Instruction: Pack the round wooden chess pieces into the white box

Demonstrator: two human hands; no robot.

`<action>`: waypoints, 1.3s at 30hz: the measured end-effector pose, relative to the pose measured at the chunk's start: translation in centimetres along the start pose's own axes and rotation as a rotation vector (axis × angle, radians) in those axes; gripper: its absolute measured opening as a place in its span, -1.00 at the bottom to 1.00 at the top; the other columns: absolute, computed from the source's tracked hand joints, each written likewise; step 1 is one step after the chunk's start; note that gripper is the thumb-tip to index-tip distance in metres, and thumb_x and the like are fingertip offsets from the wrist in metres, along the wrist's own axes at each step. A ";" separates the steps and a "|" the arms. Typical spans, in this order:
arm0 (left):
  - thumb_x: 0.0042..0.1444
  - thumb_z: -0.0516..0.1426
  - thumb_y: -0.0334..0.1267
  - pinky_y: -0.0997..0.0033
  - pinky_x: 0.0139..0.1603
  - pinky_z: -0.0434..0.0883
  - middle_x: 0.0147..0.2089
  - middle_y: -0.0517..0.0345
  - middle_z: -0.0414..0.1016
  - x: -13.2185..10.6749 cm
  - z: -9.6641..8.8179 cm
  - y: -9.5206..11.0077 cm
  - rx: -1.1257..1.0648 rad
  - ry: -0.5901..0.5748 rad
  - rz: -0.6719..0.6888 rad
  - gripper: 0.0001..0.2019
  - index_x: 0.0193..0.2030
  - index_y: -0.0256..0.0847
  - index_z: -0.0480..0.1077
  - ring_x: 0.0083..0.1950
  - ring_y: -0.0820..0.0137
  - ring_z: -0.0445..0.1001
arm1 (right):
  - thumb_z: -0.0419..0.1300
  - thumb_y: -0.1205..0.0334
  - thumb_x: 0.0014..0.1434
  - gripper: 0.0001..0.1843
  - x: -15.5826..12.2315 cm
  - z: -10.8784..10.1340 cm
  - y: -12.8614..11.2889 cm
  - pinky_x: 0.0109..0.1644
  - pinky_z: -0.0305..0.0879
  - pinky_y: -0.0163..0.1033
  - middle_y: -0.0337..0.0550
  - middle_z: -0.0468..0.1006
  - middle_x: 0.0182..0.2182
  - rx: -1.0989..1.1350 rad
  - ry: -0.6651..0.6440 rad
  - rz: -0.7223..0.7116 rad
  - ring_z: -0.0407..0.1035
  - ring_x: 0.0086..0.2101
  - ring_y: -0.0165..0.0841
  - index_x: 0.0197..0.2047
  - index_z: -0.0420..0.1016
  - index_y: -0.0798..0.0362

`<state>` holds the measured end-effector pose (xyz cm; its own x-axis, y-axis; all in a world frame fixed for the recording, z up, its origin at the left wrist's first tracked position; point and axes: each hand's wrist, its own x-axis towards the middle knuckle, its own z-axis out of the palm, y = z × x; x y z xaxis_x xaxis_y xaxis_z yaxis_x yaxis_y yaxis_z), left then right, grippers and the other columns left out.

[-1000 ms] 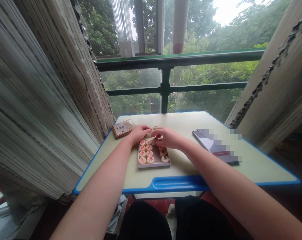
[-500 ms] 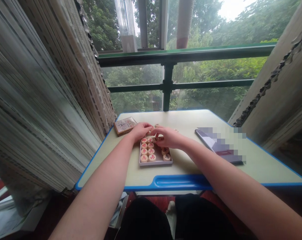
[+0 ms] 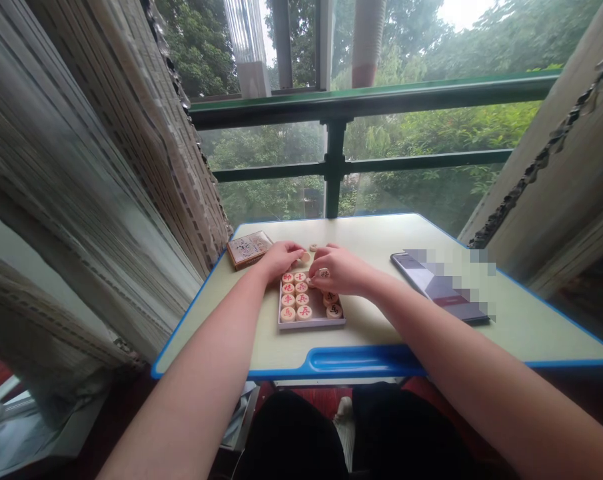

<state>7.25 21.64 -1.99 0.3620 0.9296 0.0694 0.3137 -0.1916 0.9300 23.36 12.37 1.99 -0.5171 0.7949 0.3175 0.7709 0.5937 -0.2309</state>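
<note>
Window: glass panes behind a dark green railing (image 3: 361,103), trees outside; woven blinds hang at both sides.
Table: pale top with a blue rim (image 3: 331,363), set against the window; both forearms reach across it from the near edge.
Phone: dark phone (image 3: 438,290) lying flat on the right part of the table, well apart from the hands.
Lid: printed box lid (image 3: 248,249) at the far left of the table, just beside the left hand.
Tray: shallow grey tray (image 3: 311,323) in the middle of the table, holding round wooden chess pieces (image 3: 296,300) with red characters, laid flat in columns; the near right part of the tray is bare.
Left hand: left hand (image 3: 280,259) at the tray's far left corner, fingers curled together; its fingertips touch a loose piece (image 3: 306,257) just beyond the tray.
Right hand: right hand (image 3: 342,271) over the tray's far right part, fingers bent and clamped on a piece (image 3: 324,273) with a red mark.
Stray piece: one more disc (image 3: 313,247) on the table beyond the hands.
</note>
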 end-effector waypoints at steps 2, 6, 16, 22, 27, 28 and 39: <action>-0.10 0.18 -0.24 0.52 -0.55 0.16 -0.57 0.21 0.36 0.1 0.0 -0.1 -0.011 -0.002 -0.004 -0.81 -0.35 -0.31 0.44 -0.56 0.56 0.24 | 0.17 0.30 -0.03 -0.86 0.0 0.0 -0.1 -0.18 0.18 -0.24 -0.12 0.45 -0.37 -0.016 0.001 0.003 0.25 -0.32 -0.34 -0.43 0.57 0.02; -0.12 0.20 -0.24 0.53 -0.57 0.14 -0.50 0.15 0.40 0.2 -0.1 -0.2 -0.067 -0.013 -0.017 -0.81 -0.35 -0.30 0.44 -0.54 0.55 0.28 | 0.09 0.39 -0.03 -0.78 0.2 -0.4 0.7 -0.19 0.19 -0.26 -0.13 0.46 -0.37 -0.030 0.174 0.145 0.28 -0.31 -0.34 -0.38 0.56 0.03; -0.21 0.30 -0.19 0.51 -0.37 0.31 -0.38 0.11 0.47 -0.9 0.3 1.5 -0.443 -0.106 -0.020 -0.71 -0.33 -0.30 0.46 -0.43 0.55 0.36 | 0.08 0.24 0.07 -0.80 -0.4 -1.0 2.1 -0.27 0.21 -0.30 -0.17 0.49 -0.39 0.102 0.347 0.378 0.34 -0.37 -0.39 -0.28 0.50 0.05; -0.27 0.33 -0.29 0.40 -0.14 0.36 -0.32 0.08 0.50 -1.2 0.0 2.1 -0.578 -0.180 -0.021 -0.72 -0.34 -0.30 0.47 -0.29 0.47 0.43 | 0.16 0.26 0.05 -0.81 -0.5 0.2 1.8 -0.29 0.24 -0.34 -0.17 0.50 -0.26 0.113 0.309 0.203 0.37 -0.37 -0.45 -0.21 0.47 0.00; -0.31 0.34 -0.35 0.37 -0.10 0.36 -0.37 0.11 0.50 -1.1 -0.4 2.0 -0.590 -0.207 -0.014 -0.74 -0.38 -0.31 0.47 -0.29 0.46 0.45 | 0.14 0.20 0.09 -0.83 0.0 0.8 1.6 -0.31 0.28 -0.33 -0.18 0.56 -0.38 0.268 0.362 0.301 0.42 -0.40 -0.43 -0.24 0.45 0.04; -0.31 0.34 -0.35 0.37 -0.09 0.35 -0.38 0.12 0.51 -1.1 -0.5 2.0 -0.578 -0.217 -0.012 -0.74 -0.39 -0.31 0.47 -0.29 0.46 0.46 | 0.14 0.19 0.09 -0.83 0.0 0.9 1.5 -0.31 0.29 -0.34 -0.18 0.57 -0.40 0.311 0.367 0.315 0.43 -0.40 -0.42 -0.24 0.45 0.04; -0.30 0.34 -0.32 0.34 -0.12 0.32 -0.28 0.10 0.49 -1.7 -0.8 2.3 -0.407 -0.313 -0.035 -0.64 -0.26 -0.24 0.47 -0.23 0.43 0.45 | 0.20 0.16 0.02 -0.78 0.1 1.5 1.7 -0.28 0.34 -0.31 -0.15 0.56 -0.35 0.621 0.317 0.257 0.45 -0.36 -0.42 -0.25 0.39 0.05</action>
<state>6.62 19.84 0.36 0.6227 0.7822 -0.0181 -0.0139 0.0342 0.9993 24.04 13.65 0.25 -0.1445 0.8997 0.4119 0.4519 0.4303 -0.7814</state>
